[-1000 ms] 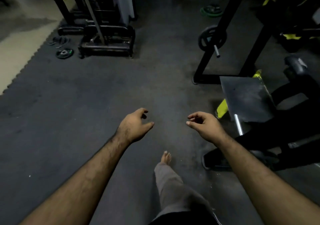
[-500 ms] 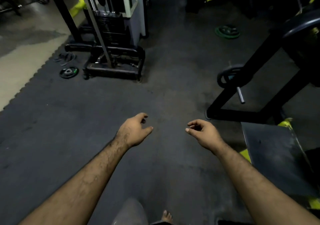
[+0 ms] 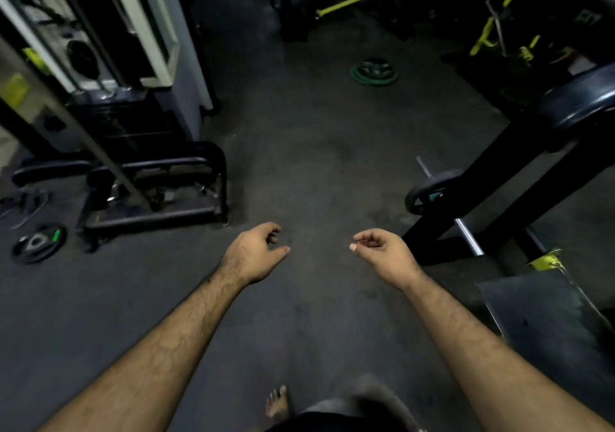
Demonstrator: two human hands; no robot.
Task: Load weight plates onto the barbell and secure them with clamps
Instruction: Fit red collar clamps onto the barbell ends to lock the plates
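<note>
My left hand [image 3: 254, 255] and my right hand [image 3: 382, 253] hang in front of me over the dark rubber floor, both empty with fingers loosely curled and apart. A stack of green-rimmed weight plates [image 3: 374, 71] lies on the floor far ahead. Another dark plate with a green mark [image 3: 39, 243] lies flat at the far left. A small black plate [image 3: 429, 192] sits on a steel peg [image 3: 467, 235] of the black rack at the right. No barbell or clamp can be made out.
A cable machine with a black base frame [image 3: 156, 195] stands at the left. A black rack with a padded rest [image 3: 579, 105] and a grey footplate [image 3: 549, 318] fill the right. Yellow-and-black machines [image 3: 492, 25] stand at the back. My bare foot [image 3: 278, 401] is on the floor.
The view has advanced and tilted up: the cable machine, the rack and the green plates have come closer. Both hands keep the same pose, empty.
</note>
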